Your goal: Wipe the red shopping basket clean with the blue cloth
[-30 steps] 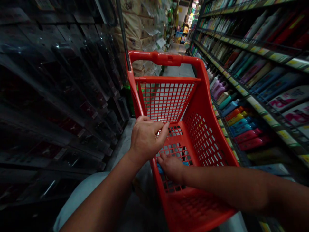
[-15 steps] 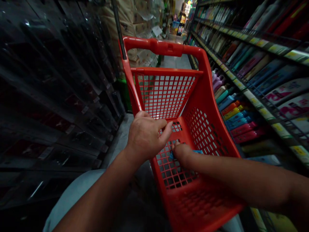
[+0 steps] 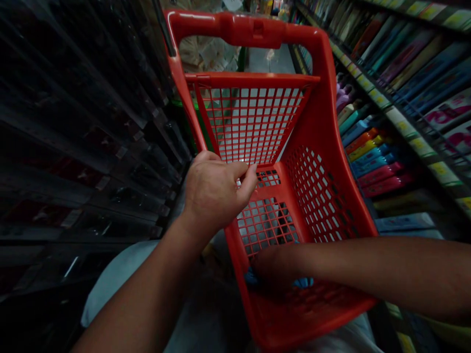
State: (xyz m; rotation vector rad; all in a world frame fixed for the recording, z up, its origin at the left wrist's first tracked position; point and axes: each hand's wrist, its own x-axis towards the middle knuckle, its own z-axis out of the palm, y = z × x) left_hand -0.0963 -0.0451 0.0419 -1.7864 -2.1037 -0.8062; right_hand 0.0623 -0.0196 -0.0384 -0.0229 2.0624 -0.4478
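A red plastic shopping basket (image 3: 257,81) with grid walls fills the middle of the view. My left hand (image 3: 219,184) is closed over the basket's left rim, thumb and index finger pinched together above the inside. Deep in the near end of the basket, my right hand (image 3: 275,267) is wrapped over a blue item (image 3: 303,282); bits of blue show on both sides of the hand. The fingers of my right hand are hidden beneath it, and most of the blue item is covered.
Shelves of colourful bottles (image 3: 371,152) run along the right. Dark packaged goods (image 3: 103,142) hang on the left. Ahead, a strip of pale floor (image 3: 270,61) lies beyond the basket's handle. A pale cloth-covered knee (image 3: 117,274) is at the lower left.
My right hand and the blue item have moved toward the near end of the basket. The basket appears larger and closer in view. My left hand keeps its place on the rim.
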